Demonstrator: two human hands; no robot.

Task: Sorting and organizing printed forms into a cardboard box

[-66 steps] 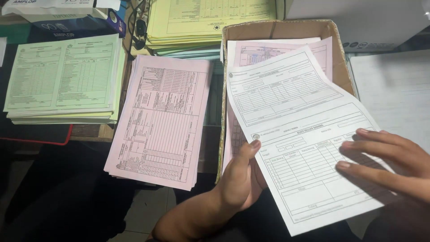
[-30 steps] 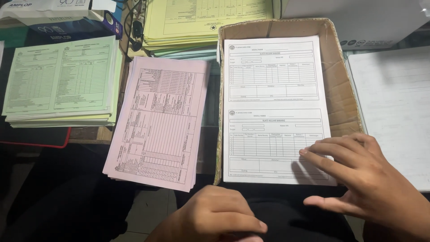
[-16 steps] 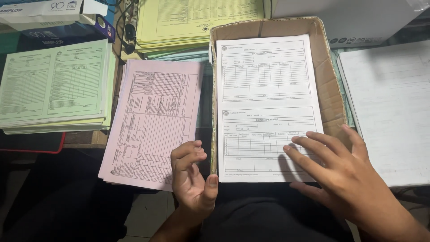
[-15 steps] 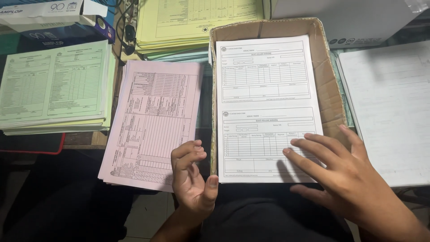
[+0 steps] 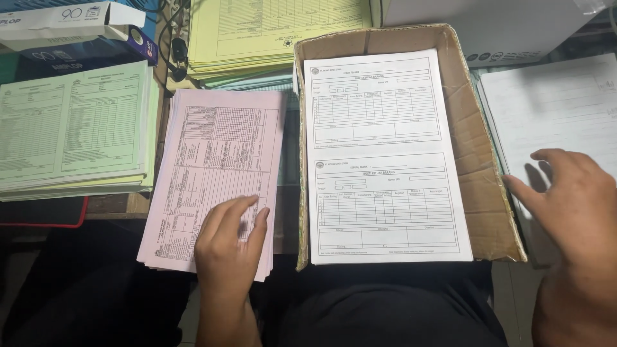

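The left hand [image 5: 226,247] lies flat at lower centre-left of the frame, fingers together and extended, pressing on the near corner of the stack of pink printed forms [image 5: 215,173]; it grips nothing, and the flat palm looks placed to pin or slide the top sheet. The right hand [image 5: 569,209] sits at the right edge, fingers loosely spread and slightly curled, resting on the stack of white paper sheets [image 5: 553,115] there, with nothing pinched between them.

Between the hands, a shallow brown cardboard box lid [image 5: 479,186] holds a white sheet printed with two ruled tables [image 5: 384,157], lying square within the walls, likely so finished sheets stay aligned.

A stack of pale green forms [image 5: 74,128] fills the left side, a stack of yellow forms [image 5: 276,29] the top centre, each colour in its own pile.

The pink stack's near edge overhangs the desk edge toward the lap, just beside the box wall. The stacks crowd each other; the only open room is the dark lap area along the bottom.
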